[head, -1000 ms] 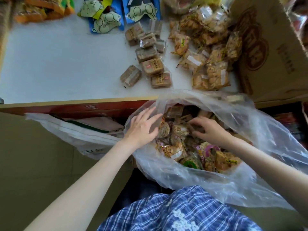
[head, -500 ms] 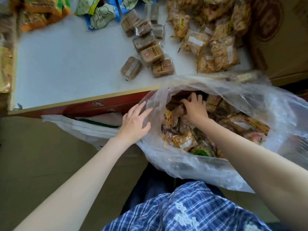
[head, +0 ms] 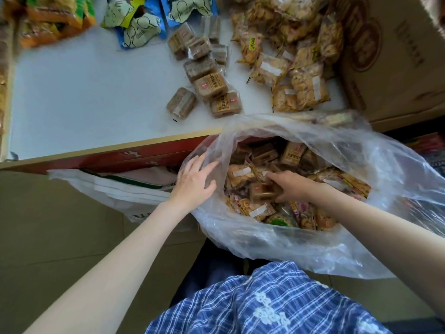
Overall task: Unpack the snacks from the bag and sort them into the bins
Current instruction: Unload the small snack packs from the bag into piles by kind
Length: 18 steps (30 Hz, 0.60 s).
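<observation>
A large clear plastic bag (head: 277,239) full of wrapped snacks sits on my lap below the table edge. My left hand (head: 196,180) rests flat against the bag's left rim with fingers straight. Inside the bag, my right hand (head: 289,186) grips a brown square snack packet (head: 261,192) among the pile. On the white table (head: 84,92) lie a group of brown square packets (head: 207,78) and, to their right, a heap of tan cracker packets (head: 296,66).
A big cardboard box (head: 395,56) stands at the table's right. Blue cartoon packets (head: 142,25) and orange-green packets (head: 48,18) lie at the table's far side. A white bag (head: 125,189) hangs under the table's red-brown edge (head: 120,155).
My right hand has pulled back from the far side of the bag toward its middle and now holds a brown packet. My left hand stays on the bag's rim.
</observation>
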Tool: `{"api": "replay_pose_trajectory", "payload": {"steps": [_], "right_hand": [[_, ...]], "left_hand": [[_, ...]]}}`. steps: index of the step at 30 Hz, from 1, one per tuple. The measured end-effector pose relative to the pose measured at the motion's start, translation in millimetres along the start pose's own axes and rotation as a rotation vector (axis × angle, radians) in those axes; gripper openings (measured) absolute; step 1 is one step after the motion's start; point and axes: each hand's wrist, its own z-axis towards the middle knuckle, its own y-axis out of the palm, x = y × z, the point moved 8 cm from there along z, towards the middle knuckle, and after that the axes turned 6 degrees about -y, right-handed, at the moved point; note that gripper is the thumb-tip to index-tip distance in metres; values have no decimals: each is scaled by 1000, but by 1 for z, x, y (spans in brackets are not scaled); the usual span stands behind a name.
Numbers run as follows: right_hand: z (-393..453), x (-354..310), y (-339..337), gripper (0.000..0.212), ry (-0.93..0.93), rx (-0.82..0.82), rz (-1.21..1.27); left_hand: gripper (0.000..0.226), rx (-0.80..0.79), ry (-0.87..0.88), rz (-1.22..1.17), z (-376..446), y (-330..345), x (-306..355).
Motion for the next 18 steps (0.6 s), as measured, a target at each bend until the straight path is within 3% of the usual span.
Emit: {"api": "replay_pose_trajectory", "payload": {"steps": [5,12,18], "right_hand": [[-16,-25,-54,61,-84,176,187],[-35,-59,-184,32,-121,642,652],[37,-75,-218,33,51,867,429]], "left_hand": [[50,39,10,-27,3,-5,1],[43,205,-1,-124,7,-31,-9],[46,255,-47,-177,1,-41,-27]]}}
